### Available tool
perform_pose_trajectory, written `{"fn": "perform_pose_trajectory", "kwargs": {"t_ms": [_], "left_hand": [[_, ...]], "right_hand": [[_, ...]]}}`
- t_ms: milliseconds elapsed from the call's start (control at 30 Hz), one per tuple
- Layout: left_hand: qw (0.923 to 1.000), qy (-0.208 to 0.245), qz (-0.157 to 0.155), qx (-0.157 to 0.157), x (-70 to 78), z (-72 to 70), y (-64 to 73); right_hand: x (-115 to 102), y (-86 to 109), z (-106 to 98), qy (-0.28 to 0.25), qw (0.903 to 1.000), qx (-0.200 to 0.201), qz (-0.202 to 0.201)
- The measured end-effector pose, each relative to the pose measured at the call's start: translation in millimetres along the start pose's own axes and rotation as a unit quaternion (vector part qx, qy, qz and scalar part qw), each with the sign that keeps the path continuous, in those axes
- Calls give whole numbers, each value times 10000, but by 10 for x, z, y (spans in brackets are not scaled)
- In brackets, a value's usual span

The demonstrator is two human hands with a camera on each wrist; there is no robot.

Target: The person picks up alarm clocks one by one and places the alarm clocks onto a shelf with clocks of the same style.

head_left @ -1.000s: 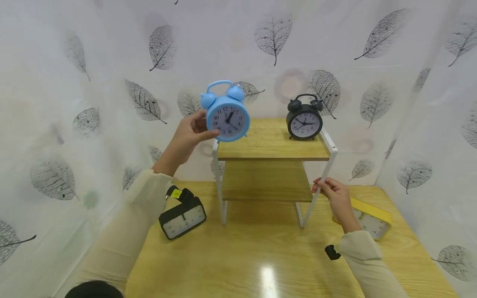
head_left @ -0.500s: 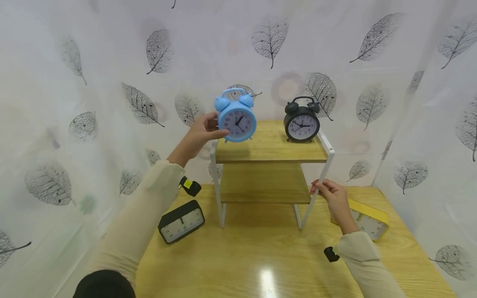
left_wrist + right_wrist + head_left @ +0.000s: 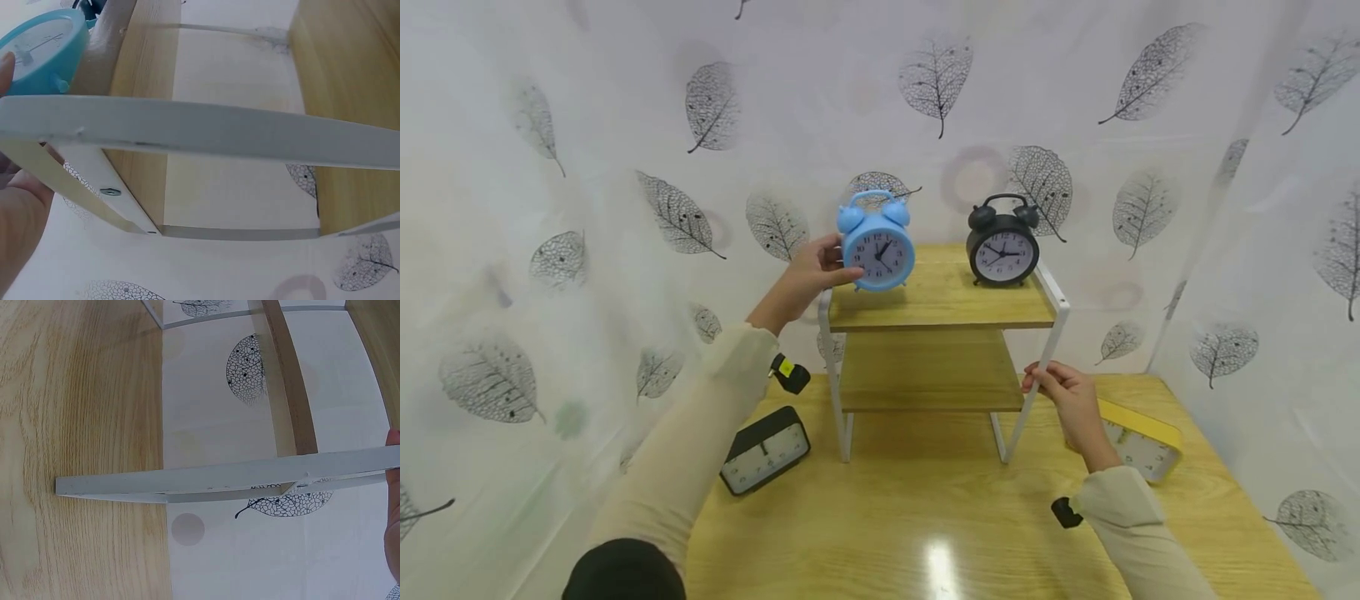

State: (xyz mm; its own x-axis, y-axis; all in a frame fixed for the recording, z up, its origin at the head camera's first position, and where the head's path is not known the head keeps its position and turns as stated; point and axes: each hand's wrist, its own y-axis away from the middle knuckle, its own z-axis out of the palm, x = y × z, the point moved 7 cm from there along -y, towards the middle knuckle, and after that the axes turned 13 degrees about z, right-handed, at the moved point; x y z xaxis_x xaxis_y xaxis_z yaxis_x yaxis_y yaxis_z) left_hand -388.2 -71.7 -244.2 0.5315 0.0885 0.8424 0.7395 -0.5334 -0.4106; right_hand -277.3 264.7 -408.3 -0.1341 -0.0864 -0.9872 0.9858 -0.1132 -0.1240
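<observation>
A light blue twin-bell alarm clock point(image 3: 880, 254) is upright at the left of the top shelf board point(image 3: 940, 310). My left hand point(image 3: 805, 279) holds it by its left side, thumb on the front; whether its feet bear on the board I cannot tell. In the left wrist view the same blue clock point(image 3: 53, 47) shows above the rack's white side frame. At the right of the board stands a black twin-bell alarm clock point(image 3: 1002, 246). Lower right, my right hand point(image 3: 1071, 404) pinches the white leg point(image 3: 1036, 392) of the rack between thumb and fingers.
A black rectangular clock point(image 3: 766, 454) lies on the wooden table point(image 3: 925, 517) left of the rack. To the right, a yellow rectangular clock point(image 3: 1142, 442) is partly behind my right forearm. A leaf-patterned curtain point(image 3: 850, 100) surrounds the table. The rack's lower board point(image 3: 928, 375) has nothing on it.
My left hand has carried the blue clock rightward and down onto or just over the top board. My right hand keeps its grip on the rack leg. The view has shifted slightly.
</observation>
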Motion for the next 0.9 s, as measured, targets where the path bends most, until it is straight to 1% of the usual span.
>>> {"fn": "perform_pose_trajectory", "kwargs": {"t_ms": [100, 200, 300, 400, 500, 633, 800, 900], "left_hand": [[9997, -95, -202, -138, -17, 16, -23], [9986, -15, -397, -356, -35, 45, -50], [9970, 97, -501, -575, -43, 75, -76], [9963, 147, -528, -667, -47, 99, -108], [9960, 213, -588, -632, -51, 127, -143], [9957, 332, -704, -508, -43, 178, -190], [9944, 450, -851, -428, -41, 251, -238], [9941, 402, -937, -382, -54, 278, -257]], "right_hand": [[-4, 0, 2, 49, 10000, -9, -19], [-6, 1, 2, 77, 10000, -15, -34], [-6, 2, 2, 53, 10000, -18, -42], [-7, 2, 3, 13, 10000, -27, -61], [-19, 4, 0, -13, 10000, -39, -81], [-38, 10, 0, -3, 10000, -31, -84], [-34, 12, 1, 56, 10000, 13, -30], [-19, 10, -3, 89, 10000, 18, 16]]}}
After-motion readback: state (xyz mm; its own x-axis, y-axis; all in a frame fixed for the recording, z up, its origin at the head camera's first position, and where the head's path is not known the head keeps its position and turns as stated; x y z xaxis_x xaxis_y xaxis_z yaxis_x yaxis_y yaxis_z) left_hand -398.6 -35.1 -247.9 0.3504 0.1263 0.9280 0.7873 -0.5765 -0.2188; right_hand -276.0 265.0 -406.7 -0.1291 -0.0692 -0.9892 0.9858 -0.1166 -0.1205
